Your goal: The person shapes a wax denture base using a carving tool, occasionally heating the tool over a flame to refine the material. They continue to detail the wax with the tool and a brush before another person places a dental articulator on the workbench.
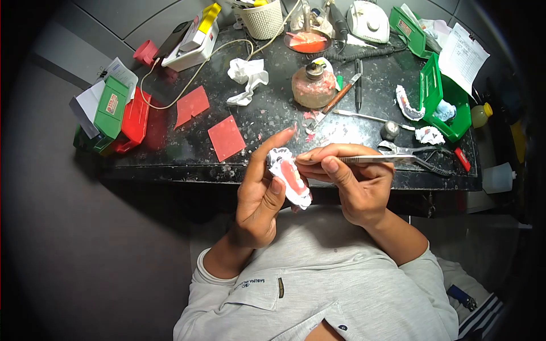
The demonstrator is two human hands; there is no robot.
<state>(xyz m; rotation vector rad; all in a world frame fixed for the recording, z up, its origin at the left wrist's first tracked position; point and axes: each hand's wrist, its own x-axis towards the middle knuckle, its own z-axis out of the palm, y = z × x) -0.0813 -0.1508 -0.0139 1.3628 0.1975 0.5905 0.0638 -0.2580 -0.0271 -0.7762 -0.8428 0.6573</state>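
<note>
My left hand (259, 199) holds a white plaster dental model (297, 195) with pink wax (290, 175) on it, in front of the bench edge. Thumb and fingers grip the model's left side, and the index finger points up past it. In my right hand (361, 182) is a thin metal tool (375, 159), pinched between thumb and fingers. It lies nearly level, and its working end is at the model's right side, mostly hidden by the fingertips.
On the black bench (187, 142) lie red wax sheets (226, 138), crumpled tissue (248, 79), a glass burner (314, 85), a brown-handled knife (341, 94), a metal spatula (372, 118) and pliers (418, 156). A green box (455, 122) stands open at the right; more boxes (111, 111) stand left.
</note>
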